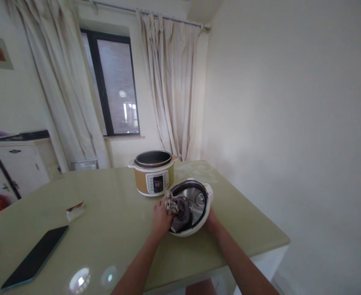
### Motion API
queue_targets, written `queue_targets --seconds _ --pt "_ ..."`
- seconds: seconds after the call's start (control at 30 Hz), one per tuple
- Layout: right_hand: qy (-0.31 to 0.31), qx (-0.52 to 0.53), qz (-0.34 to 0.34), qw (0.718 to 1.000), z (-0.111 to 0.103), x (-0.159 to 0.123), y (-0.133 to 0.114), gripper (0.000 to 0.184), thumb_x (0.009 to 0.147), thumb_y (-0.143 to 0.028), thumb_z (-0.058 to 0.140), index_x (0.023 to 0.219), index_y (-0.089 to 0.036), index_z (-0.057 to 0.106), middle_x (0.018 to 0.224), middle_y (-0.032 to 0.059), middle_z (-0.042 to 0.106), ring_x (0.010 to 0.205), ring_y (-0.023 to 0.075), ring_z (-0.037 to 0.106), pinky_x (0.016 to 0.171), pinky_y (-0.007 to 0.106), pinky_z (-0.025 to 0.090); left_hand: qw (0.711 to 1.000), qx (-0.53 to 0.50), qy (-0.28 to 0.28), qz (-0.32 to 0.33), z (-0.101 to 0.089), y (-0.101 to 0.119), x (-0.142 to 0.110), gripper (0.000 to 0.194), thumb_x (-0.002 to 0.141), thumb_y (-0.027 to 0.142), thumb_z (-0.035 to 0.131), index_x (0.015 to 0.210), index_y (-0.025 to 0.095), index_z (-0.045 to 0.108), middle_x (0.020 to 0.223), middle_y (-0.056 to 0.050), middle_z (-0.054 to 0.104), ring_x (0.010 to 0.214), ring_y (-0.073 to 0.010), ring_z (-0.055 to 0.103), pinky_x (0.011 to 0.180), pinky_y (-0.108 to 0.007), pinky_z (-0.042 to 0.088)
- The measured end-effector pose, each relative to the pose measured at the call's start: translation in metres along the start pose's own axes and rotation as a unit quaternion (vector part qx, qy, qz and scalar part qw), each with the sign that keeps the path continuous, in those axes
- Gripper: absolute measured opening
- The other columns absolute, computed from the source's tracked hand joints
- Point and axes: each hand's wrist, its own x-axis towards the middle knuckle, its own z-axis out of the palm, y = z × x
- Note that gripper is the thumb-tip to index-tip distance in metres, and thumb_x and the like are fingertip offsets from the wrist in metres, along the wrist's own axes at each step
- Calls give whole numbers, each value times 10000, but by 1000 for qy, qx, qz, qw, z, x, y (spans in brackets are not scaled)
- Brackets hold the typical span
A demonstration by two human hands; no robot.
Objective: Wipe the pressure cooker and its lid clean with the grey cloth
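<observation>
A round pressure cooker lid (198, 200) is tilted with its metal inner side facing up toward me, near the table's right part. My right hand (211, 220) grips its right rim from the outside, the fingers mostly hidden behind it. At the lid's left edge, my left hand (163, 215) is closed on a bunched grey patterned cloth (180, 211), which lies against the lid's inside. Just behind the lid stands the electric pressure cooker (142, 180), white and gold, with its top uncovered and a dark inner pot showing.
On the glossy green table (113, 209) lie a dark tablet (35, 258) and a small white packet (75, 211) to the left. A wall (291, 123) rises on the right. Behind the table are curtains (171, 82) and a window. A white cabinet (17, 159) is at far left.
</observation>
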Motion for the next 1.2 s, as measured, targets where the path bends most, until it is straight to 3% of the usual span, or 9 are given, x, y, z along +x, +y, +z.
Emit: queue_targets --seconds 0.17,0.27,0.43,0.53,0.63,0.73,0.93,1.1,1.2 --pt "12 -69 1 998 -44 1 -22 390 678 -395 813 1045 -265 810 1154 85 803 1164 386 705 1022 537 552 998 53 -20 3 -4 9 -5 492 832 136 619 1317 215 636 1294 -122 620 1190 -285 571 1043 -385 447" --pt "78 -82 -30 993 -58 7 -50 493 806 -510 694 1214 -239 751 1335 134 726 1255 371 661 1023 568 547 997 74 -15 4 -9 9 -10 560 811 71 600 1343 245 624 1341 -103 610 1223 -273 556 1044 -362 447" --pt "3 -335 -154 929 -22 -2 -73 612 870 -491 697 1416 -218 656 1459 165 632 1397 387 540 1196 592 401 992 121 22 0 -22 -4 -25 566 819 38 576 1337 256 640 1408 -100 584 1287 -282 509 1092 -380 442" --pt "-67 -425 -169 887 14 -15 -56 749 892 -306 631 1614 -242 441 1644 157 431 1421 386 523 1158 554 461 985 162 58 1 -36 -15 -36 534 857 53 564 1345 254 647 1426 -115 583 1308 -303 496 1110 -415 457" --pt "-95 -429 -156 885 40 -20 -33 792 937 -188 463 1694 -258 241 1728 145 250 1443 353 513 1111 525 516 972 225 71 6 -53 -25 -42 517 858 44 563 1314 262 669 1472 -117 580 1340 -334 488 1155 -501 429" --pt "-113 -390 -191 894 51 -17 -16 794 946 -147 410 1702 -236 185 1727 139 226 1551 307 370 1230 521 403 968 247 46 15 -64 -29 -42 541 832 56 589 1319 282 664 1483 -101 590 1356 -348 508 1197 -560 377" --pt "-105 -321 -229 913 34 -13 18 791 948 -199 448 1695 -230 189 1711 130 248 1599 277 256 1301 536 270 986 107 -75 103 -46 5 -30 692 786 160 663 1457 309 584 1430 -90 612 1310 -307 567 1132 -411 452" --pt "-21 -304 -184 935 3 -16 57 869 859 -159 462 1690 -240 223 1609 134 435 1524 283 391 1255 565 345 958 167 -129 195 -16 46 -4 700 784 74 642 1416 374 620 1428 -80 588 1272 -318 534 1102 -477 441" --pt "45 -310 -167 935 -7 -10 70 778 929 -213 427 1685 -263 251 1585 122 473 1519 282 400 1250 581 348 950 204 -122 204 -17 51 20 628 825 52 620 1359 380 652 1413 -87 580 1255 -314 526 1047 -468 462"
